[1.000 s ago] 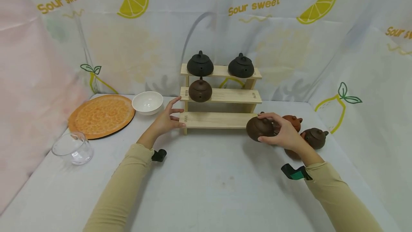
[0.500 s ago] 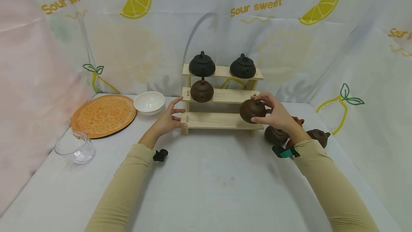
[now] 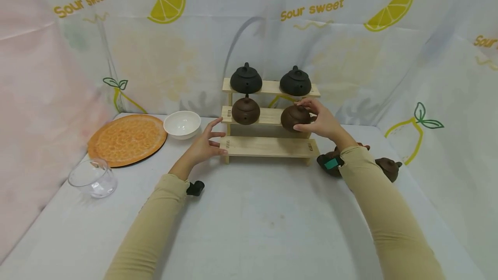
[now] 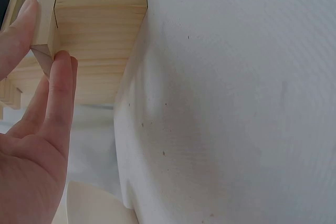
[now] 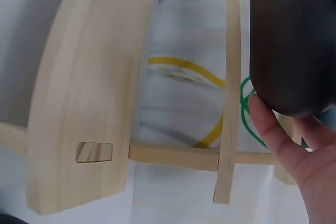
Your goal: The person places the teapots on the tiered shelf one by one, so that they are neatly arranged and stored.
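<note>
My right hand [image 3: 324, 121] grips a dark brown teapot [image 3: 292, 118] by its lid knob and side, close over the right end of the middle shelf of a three-tier wooden stand [image 3: 268, 146]. In the right wrist view the teapot's rounded base [image 5: 291, 40] faces the shelf edge, with a narrow gap between them. At the stand's left end, my left hand [image 3: 204, 146] holds the frame; the left wrist view has thumb and fingers on either side of a board's end [image 4: 47, 35]. Another brown teapot [image 3: 246, 111] sits at the left of the middle shelf.
Two black teapots [image 3: 246, 80] stand on the top shelf. More teapots [image 3: 389, 168] sit at right, partly behind the right forearm. On the left are a white bowl [image 3: 182, 125], a round orange mat [image 3: 128, 139] and a clear glass bowl [image 3: 93, 180]. Patterned cloth [image 3: 233, 33] hangs behind.
My right hand has lifted the brown teapot from the table at right, up and leftward past the lowest shelf to the middle one. The left hand stays on the stand.
</note>
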The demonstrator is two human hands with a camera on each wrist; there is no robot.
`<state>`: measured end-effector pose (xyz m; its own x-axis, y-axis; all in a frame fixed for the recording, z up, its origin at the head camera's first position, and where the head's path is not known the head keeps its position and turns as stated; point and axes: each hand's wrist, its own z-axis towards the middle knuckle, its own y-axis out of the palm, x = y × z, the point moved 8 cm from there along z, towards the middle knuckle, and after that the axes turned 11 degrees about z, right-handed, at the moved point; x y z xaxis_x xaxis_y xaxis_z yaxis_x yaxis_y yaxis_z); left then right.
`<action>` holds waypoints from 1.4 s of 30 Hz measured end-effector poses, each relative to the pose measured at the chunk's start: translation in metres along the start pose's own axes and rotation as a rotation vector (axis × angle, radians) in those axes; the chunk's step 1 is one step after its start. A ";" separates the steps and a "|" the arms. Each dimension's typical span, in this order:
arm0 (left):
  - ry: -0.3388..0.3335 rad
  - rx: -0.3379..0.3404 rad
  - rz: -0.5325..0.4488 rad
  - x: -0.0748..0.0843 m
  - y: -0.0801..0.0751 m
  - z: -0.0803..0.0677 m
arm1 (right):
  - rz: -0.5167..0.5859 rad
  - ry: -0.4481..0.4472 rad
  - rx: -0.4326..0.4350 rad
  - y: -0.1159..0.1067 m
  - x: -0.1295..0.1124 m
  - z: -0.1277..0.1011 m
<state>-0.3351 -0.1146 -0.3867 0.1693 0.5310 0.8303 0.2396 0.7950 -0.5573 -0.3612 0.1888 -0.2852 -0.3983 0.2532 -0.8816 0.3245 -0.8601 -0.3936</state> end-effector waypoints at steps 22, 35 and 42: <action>-0.009 -0.001 -0.009 0.001 0.003 -0.001 | -0.012 0.007 -0.078 0.036 -0.041 0.020; -0.021 -0.012 -0.014 0.001 0.003 -0.002 | 0.072 -0.027 -0.093 0.038 -0.009 0.044; -0.019 -0.002 -0.001 0.000 0.000 -0.001 | 0.123 -0.009 -0.062 0.038 -0.004 0.045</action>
<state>-0.3340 -0.1153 -0.3868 0.1506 0.5360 0.8307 0.2412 0.7950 -0.5567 -0.3855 0.1352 -0.2850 -0.3599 0.1428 -0.9220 0.4241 -0.8552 -0.2980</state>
